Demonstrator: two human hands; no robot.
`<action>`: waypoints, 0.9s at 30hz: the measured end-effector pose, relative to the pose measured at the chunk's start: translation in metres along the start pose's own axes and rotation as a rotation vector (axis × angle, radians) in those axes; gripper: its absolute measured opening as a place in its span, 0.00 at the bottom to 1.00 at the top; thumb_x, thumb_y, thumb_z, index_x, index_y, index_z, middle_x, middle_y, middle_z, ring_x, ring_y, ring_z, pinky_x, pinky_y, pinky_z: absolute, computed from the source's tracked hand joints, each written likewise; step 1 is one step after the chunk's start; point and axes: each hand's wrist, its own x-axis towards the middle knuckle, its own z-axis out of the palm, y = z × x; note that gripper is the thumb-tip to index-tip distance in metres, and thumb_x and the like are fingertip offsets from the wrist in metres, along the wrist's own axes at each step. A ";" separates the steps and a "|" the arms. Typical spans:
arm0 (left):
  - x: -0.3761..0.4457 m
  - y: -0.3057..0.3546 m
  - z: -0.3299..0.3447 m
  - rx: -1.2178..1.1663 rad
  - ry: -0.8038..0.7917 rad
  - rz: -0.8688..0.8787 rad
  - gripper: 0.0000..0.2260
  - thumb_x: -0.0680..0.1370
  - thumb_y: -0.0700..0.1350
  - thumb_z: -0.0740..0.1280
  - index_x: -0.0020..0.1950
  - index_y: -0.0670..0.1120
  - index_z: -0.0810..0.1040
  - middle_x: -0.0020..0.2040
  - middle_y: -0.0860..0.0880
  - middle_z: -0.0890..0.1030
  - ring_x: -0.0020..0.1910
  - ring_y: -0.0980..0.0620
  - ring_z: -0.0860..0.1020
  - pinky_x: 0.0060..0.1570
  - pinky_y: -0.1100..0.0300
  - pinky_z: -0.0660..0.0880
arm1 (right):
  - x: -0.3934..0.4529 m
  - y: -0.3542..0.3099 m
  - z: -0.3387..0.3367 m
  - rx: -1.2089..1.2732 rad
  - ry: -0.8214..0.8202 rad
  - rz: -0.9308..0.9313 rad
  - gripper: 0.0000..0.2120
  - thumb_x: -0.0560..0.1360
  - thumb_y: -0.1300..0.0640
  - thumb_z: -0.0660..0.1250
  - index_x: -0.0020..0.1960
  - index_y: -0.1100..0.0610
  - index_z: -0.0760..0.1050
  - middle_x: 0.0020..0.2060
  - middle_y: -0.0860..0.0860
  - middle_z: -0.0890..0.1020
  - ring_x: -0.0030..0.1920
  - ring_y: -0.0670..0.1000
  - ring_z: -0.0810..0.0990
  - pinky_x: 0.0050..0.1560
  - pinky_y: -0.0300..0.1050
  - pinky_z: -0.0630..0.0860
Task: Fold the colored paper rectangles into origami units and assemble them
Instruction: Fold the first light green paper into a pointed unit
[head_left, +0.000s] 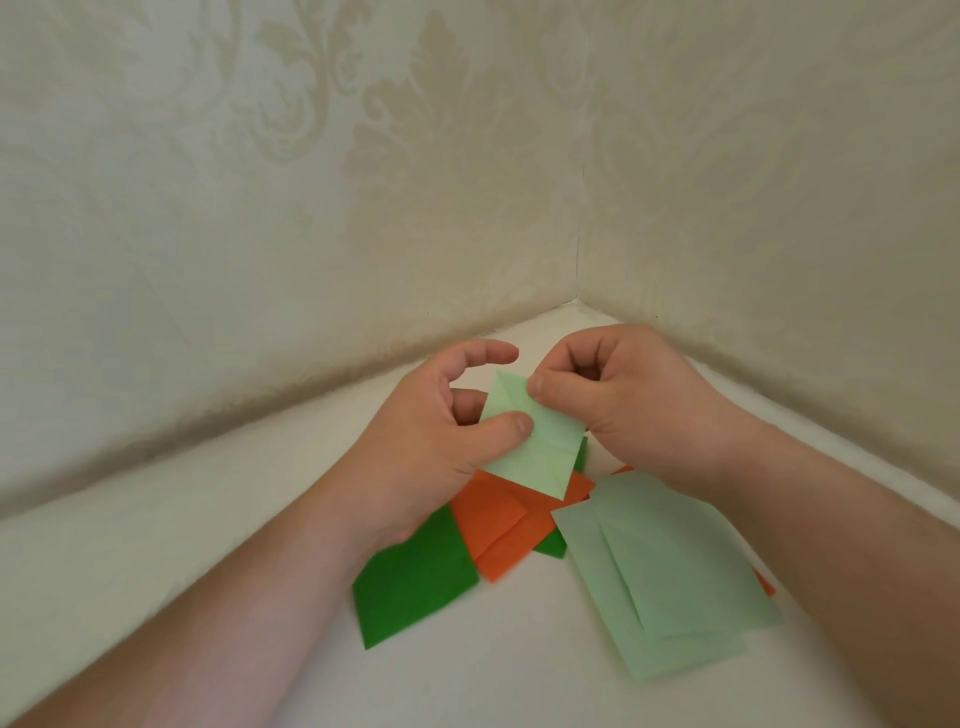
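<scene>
Head view: left hand (441, 441) and right hand (613, 395) are both pinching the pale green unit (540, 447) above the paper pile (498, 535); corner likely needs aligning to centre crease before pressing flat.

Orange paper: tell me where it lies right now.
In the head view the orange paper lies on the white surface just below the hands, overlapping the dark green paper on its left, with the large pale green paper to its right.

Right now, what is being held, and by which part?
The light green folded paper: left hand pinches its left edge, right hand its upper right edge.
</scene>
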 end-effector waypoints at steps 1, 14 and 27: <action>0.000 0.001 0.000 -0.006 -0.003 -0.003 0.21 0.79 0.33 0.71 0.66 0.54 0.75 0.47 0.38 0.87 0.50 0.35 0.85 0.57 0.37 0.79 | 0.000 0.000 0.000 -0.001 -0.001 -0.006 0.10 0.78 0.55 0.72 0.41 0.58 0.82 0.37 0.64 0.81 0.34 0.53 0.75 0.35 0.50 0.73; 0.001 0.000 -0.001 -0.019 0.023 -0.021 0.16 0.78 0.31 0.70 0.61 0.47 0.78 0.48 0.41 0.88 0.48 0.39 0.86 0.54 0.44 0.81 | 0.000 0.000 0.003 0.046 0.021 -0.022 0.10 0.79 0.56 0.71 0.39 0.57 0.83 0.37 0.58 0.84 0.35 0.50 0.79 0.37 0.47 0.77; 0.005 -0.003 0.002 -0.172 0.045 -0.088 0.09 0.79 0.32 0.66 0.47 0.42 0.85 0.45 0.40 0.86 0.44 0.45 0.83 0.50 0.50 0.78 | 0.000 0.001 0.002 0.006 0.011 -0.088 0.09 0.78 0.56 0.72 0.40 0.56 0.83 0.37 0.59 0.83 0.34 0.49 0.76 0.35 0.43 0.74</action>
